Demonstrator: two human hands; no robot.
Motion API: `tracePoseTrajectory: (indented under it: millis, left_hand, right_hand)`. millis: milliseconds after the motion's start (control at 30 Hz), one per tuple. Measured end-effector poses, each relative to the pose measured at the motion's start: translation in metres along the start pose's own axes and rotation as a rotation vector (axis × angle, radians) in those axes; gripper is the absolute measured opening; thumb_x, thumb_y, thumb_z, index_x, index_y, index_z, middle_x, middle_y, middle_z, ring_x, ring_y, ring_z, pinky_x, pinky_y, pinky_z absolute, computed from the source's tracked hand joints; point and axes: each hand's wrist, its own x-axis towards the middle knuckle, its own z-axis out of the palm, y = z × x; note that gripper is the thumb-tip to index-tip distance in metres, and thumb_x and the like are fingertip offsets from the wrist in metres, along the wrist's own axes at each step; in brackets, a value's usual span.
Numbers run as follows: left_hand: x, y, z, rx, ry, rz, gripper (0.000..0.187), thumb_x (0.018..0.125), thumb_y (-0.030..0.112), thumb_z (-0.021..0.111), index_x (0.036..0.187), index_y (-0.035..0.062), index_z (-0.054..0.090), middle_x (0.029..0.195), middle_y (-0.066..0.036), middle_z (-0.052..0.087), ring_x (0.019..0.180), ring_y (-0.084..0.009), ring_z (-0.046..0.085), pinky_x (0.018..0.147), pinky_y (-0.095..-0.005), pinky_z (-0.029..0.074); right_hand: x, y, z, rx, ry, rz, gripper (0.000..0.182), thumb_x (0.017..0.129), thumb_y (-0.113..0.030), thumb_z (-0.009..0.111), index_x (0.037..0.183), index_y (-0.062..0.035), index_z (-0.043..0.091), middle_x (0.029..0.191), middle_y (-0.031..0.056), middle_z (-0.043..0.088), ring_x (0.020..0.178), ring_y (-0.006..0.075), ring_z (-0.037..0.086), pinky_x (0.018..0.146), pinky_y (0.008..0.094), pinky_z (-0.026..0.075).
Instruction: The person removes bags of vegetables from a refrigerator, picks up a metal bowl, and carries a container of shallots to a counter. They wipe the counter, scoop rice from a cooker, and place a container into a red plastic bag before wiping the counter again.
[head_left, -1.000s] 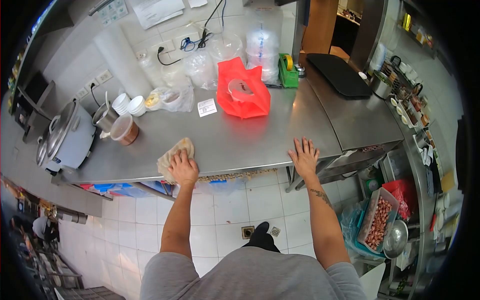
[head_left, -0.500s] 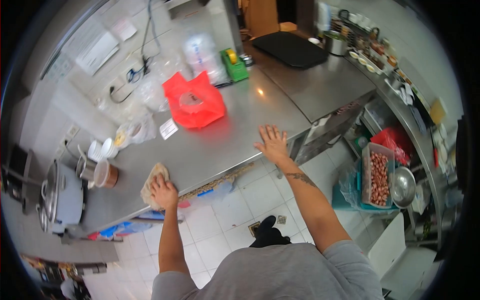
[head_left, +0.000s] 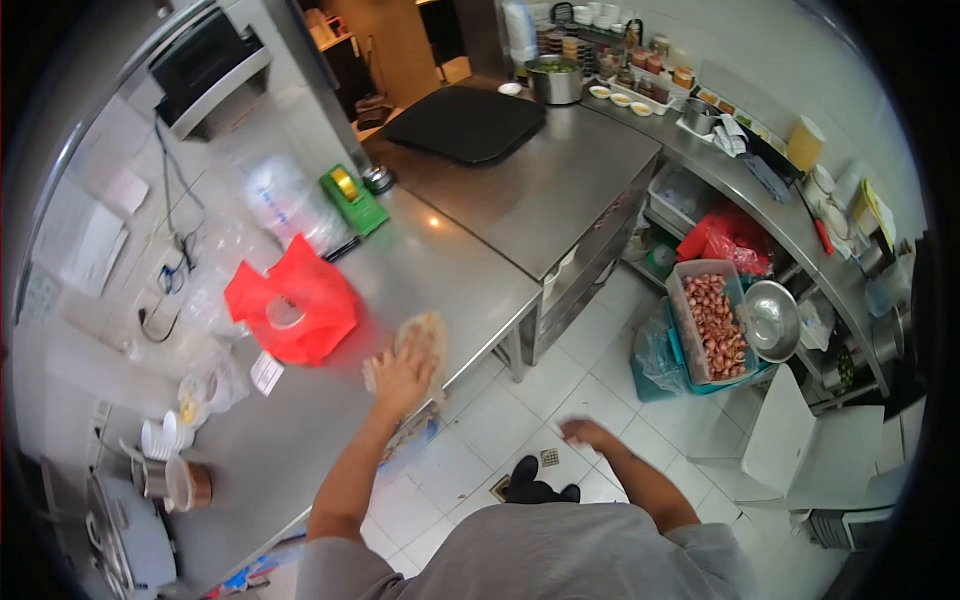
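Note:
My left hand (head_left: 400,378) presses a beige cloth (head_left: 430,343) against the steel counter (head_left: 330,425), close to its front edge. The fingers lie over the cloth, which sticks out past the fingertips and on the right side. Just left of that hand stands a red plastic bag (head_left: 325,335) with a round pale mark on its front. A small white paper slip (head_left: 267,373) rests below the bag. My right hand (head_left: 588,434) is off the counter, above the tiled floor, with its fingers curled in and nothing visible in them.
A green tape dispenser (head_left: 355,200) and black tray (head_left: 468,124) stand toward the back. White cups (head_left: 176,434), a brown-filled tub (head_left: 188,484) and a large cooker (head_left: 140,530) occupy the left end. At right are a bin of shallots (head_left: 715,325), a metal bowl (head_left: 772,320) and a white chair (head_left: 780,430).
My left hand has slid the cloth along the counter to the right, past the red bag. My right hand has lifted off the counter and come back toward my body. The view has shifted right.

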Motion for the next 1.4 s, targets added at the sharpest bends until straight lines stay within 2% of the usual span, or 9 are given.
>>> tracePoseTrajectory:
  millis: [100,200,500,767,1100,1167,1233,1267,1400]
  left_hand:
    - [0.095,-0.024,0.039,-0.030,0.004,-0.110,0.058,0.088,0.043,0.046,0.139,0.0207,0.033,0.145,-0.007,0.028,0.131,-0.0382,0.025,0.099,-0.0586,0.023]
    - [0.180,-0.010,0.056,-0.077,0.057,-0.191,0.061,0.088,0.043,0.047,0.140,0.0151,0.032,0.147,-0.010,0.025,0.133,-0.0367,0.022,0.102,-0.0563,0.021]
    - [0.257,0.152,0.099,-0.303,0.070,0.317,0.051,0.077,0.008,0.051,0.128,0.0129,0.048,0.140,-0.008,0.039,0.131,-0.0311,0.029,0.101,-0.0478,0.025]
    - [0.220,0.147,0.069,-0.438,0.054,0.356,0.044,0.076,-0.001,0.048,0.118,0.0102,0.055,0.127,-0.009,0.051,0.119,-0.0307,0.042,0.094,-0.0451,0.033]
    - [0.422,0.058,0.100,-0.074,0.383,-0.537,0.029,0.079,0.011,0.051,0.105,0.0025,0.060,0.105,-0.022,0.057,0.093,-0.0377,0.054,0.083,-0.0462,0.042]
    - [0.445,0.121,0.054,-0.311,0.020,-0.470,0.021,0.075,0.006,0.053,0.094,-0.0014,0.060,0.104,-0.024,0.056,0.097,-0.0359,0.053,0.085,-0.0444,0.040]
    - [0.463,0.143,0.102,-0.247,0.181,0.012,0.028,0.072,0.001,0.052,0.100,0.0012,0.060,0.104,-0.022,0.056,0.100,-0.0357,0.051,0.089,-0.0433,0.039]
    - [0.468,0.171,0.094,-0.464,0.157,0.131,0.029,0.075,0.002,0.050,0.102,0.0022,0.060,0.105,-0.020,0.057,0.100,-0.0366,0.051,0.090,-0.0429,0.039]
    - [0.537,0.231,0.105,-0.741,0.097,0.267,0.029,0.077,0.003,0.050,0.105,0.0021,0.059,0.108,-0.019,0.056,0.102,-0.0372,0.050,0.090,-0.0430,0.039]
  right_hand:
    - [-0.115,0.090,-0.012,-0.568,0.254,0.441,0.046,0.078,-0.045,0.056,0.094,-0.0032,0.066,0.084,0.0196,0.065,0.080,0.0332,0.062,0.070,0.0400,0.049]
    - [-0.224,0.116,-0.025,-1.026,-0.009,0.463,0.018,0.083,-0.015,0.051,0.077,-0.0009,0.061,0.074,0.0154,0.066,0.059,0.0258,0.065,0.054,0.0387,0.053]
    - [-0.220,0.080,-0.016,-0.221,0.616,0.608,0.029,0.082,-0.024,0.053,0.093,0.0016,0.063,0.077,0.0143,0.066,0.064,0.0213,0.065,0.056,0.0352,0.052]
    - [-0.117,0.020,-0.133,0.093,0.564,0.385,0.029,0.087,-0.027,0.057,0.107,-0.0059,0.059,0.087,0.0075,0.063,0.069,0.0165,0.063,0.057,0.0298,0.048]
    - [-0.140,0.066,-0.231,-0.233,0.599,0.503,0.021,0.081,-0.019,0.052,0.085,-0.0017,0.062,0.070,0.0104,0.063,0.060,0.0188,0.063,0.052,0.0333,0.050]
    - [-0.133,0.074,-0.236,-0.342,0.545,0.501,0.021,0.078,-0.018,0.051,0.081,-0.0006,0.062,0.071,0.0128,0.064,0.059,0.0205,0.063,0.055,0.0333,0.051]
    - [-0.122,0.024,-0.225,-0.252,0.690,0.632,0.020,0.078,-0.018,0.051,0.080,-0.0018,0.062,0.073,0.0137,0.065,0.063,0.0218,0.064,0.062,0.0339,0.052]
    - [-0.120,0.036,-0.229,-0.506,0.582,0.216,0.021,0.078,-0.019,0.053,0.085,-0.0043,0.064,0.078,0.0144,0.065,0.067,0.0232,0.063,0.069,0.0330,0.050]
    - [-0.072,-0.049,-0.243,0.054,0.755,0.612,0.027,0.085,-0.022,0.054,0.098,-0.0015,0.063,0.084,0.0112,0.065,0.069,0.0191,0.065,0.058,0.0314,0.050]
